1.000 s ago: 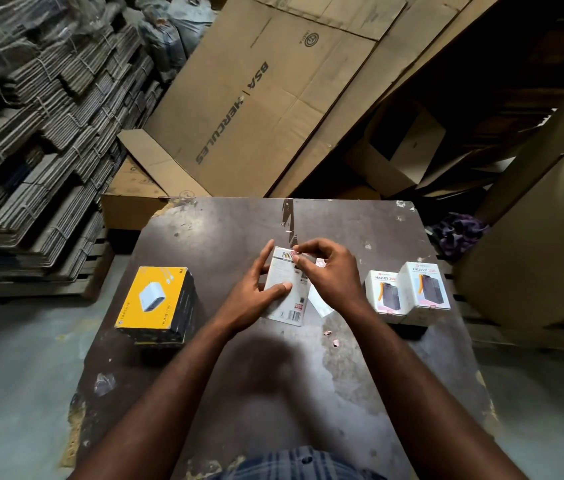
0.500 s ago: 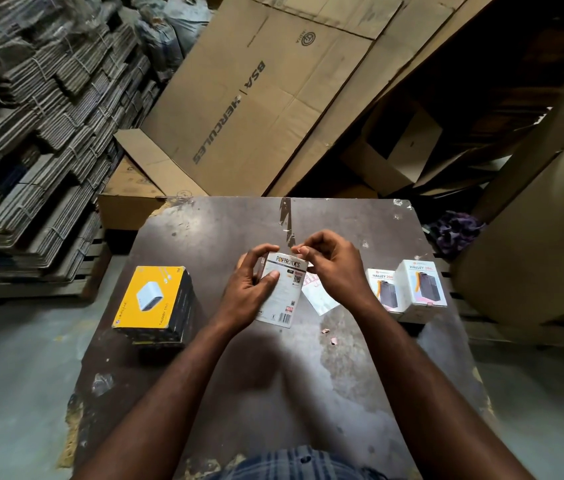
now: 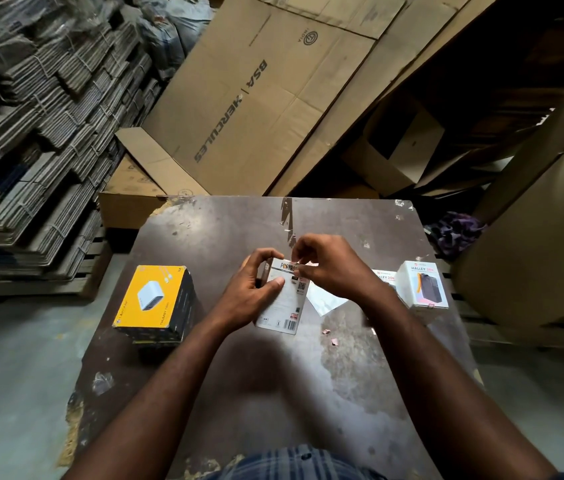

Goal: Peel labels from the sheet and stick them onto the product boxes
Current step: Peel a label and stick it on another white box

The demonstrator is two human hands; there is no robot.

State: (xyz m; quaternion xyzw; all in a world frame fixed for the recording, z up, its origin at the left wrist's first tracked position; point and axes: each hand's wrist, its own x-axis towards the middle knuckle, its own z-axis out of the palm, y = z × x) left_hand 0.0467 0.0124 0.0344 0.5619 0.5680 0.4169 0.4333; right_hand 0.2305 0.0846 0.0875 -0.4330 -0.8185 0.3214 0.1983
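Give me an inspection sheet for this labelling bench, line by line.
Surface: worn dark table, scuffed and stained.
Job's things: white box in hand; label sheet lying beneath the right wrist; Halley boxes at right; yellow box at left.
Clutter: small pink scraps on the table.
Grippers: left hand grips the white box; right hand pinches a small label at its top edge.
Cables: nothing seen.
Surroundings: flattened cardboard behind; bundled card stacks left; purple cloth right.
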